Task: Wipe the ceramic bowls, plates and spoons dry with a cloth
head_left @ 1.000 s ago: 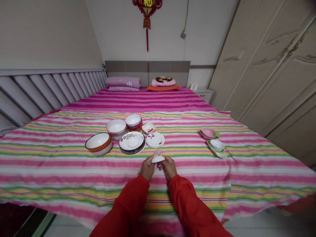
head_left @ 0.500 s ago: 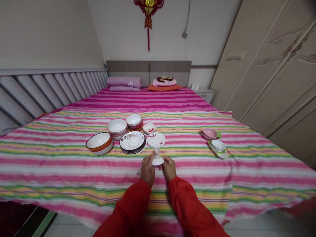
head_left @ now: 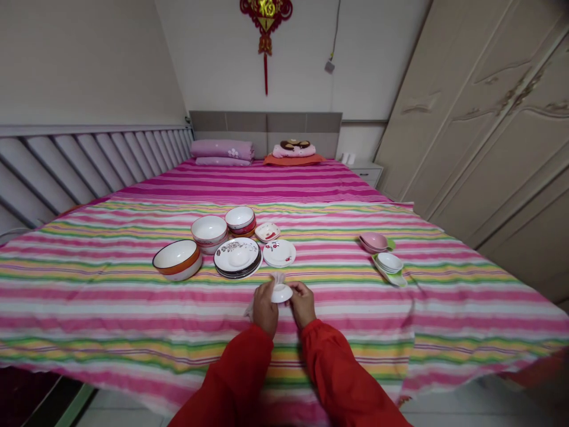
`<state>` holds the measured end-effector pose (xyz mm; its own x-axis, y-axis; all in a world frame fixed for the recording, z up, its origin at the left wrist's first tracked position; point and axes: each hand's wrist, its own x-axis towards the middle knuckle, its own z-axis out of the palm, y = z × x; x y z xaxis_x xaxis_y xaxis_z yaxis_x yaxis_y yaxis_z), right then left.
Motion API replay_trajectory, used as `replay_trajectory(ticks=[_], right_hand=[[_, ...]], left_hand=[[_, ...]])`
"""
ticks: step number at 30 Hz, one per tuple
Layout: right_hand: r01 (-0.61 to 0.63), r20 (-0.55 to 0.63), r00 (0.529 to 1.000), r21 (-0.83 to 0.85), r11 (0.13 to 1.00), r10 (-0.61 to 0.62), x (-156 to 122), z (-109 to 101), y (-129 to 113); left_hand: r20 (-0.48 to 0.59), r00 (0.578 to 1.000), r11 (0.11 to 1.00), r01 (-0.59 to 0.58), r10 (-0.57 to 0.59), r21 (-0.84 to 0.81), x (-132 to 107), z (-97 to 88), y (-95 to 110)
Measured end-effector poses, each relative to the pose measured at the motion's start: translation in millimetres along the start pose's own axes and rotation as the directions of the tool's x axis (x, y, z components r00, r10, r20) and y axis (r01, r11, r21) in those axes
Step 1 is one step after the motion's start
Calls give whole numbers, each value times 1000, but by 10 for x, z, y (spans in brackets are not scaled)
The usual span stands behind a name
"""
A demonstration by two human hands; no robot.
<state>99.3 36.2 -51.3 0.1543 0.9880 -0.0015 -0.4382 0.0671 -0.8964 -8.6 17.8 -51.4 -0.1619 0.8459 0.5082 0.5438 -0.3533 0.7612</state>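
Observation:
Between my hands is a small white dish (head_left: 281, 293), held up over the striped cloth. My left hand (head_left: 265, 307) is closed on its left side, together with a pale thin cloth (head_left: 278, 277) that shows behind the dish and below the hand. At the right rim, the fingers of my right hand (head_left: 303, 303) pinch the dish. Just beyond my hands lie a stack of dark-rimmed plates (head_left: 237, 257) and a stack of small flowered plates (head_left: 280, 253).
Several bowls stand left of the plates, among them an orange-banded bowl (head_left: 178, 260). A square dish (head_left: 267, 231) sits behind the flowered plates. Off to the right are pink bowls (head_left: 374, 241) and small white bowls (head_left: 390, 261) on a green leaf-shaped dish. Striped sheets (head_left: 338, 284) cover the bed.
The pale cloth behind the dish has dropped lower and bunched, and the dish is tilted a little differently. Both hands keep their hold; the view has shifted slightly.

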Motion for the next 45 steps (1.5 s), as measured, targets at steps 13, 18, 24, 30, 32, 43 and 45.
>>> replay_trajectory(ticks=[13,18,24,30,32,43,45], right_hand=[[-114,114,988,53,992,107,35,-38,-33],[-37,18,999,65,997,36,22,-6,5],[-71,101,993,32,997,67,32,-49,-12],[-152,193,971,44,987,141,67,-88,-20],[-124,162,980,50,991,114,66,-74,-4],[-63,94,994,49,997,59,27,-55,5],[-115,141,985,77,990,103,46,-73,2]], left_hand=[[225,958,919,242,-176,-312,102,47,21],[-54,991,984,117,-126,-135,19,59,-56],[-51,998,994,17,-23,-106,18,45,-8],[182,975,934,180,-128,-309,86,80,71],[171,974,934,194,-148,-299,90,83,63],[110,988,976,125,-107,-176,63,-6,125],[224,969,944,167,-104,-283,109,-50,195]])
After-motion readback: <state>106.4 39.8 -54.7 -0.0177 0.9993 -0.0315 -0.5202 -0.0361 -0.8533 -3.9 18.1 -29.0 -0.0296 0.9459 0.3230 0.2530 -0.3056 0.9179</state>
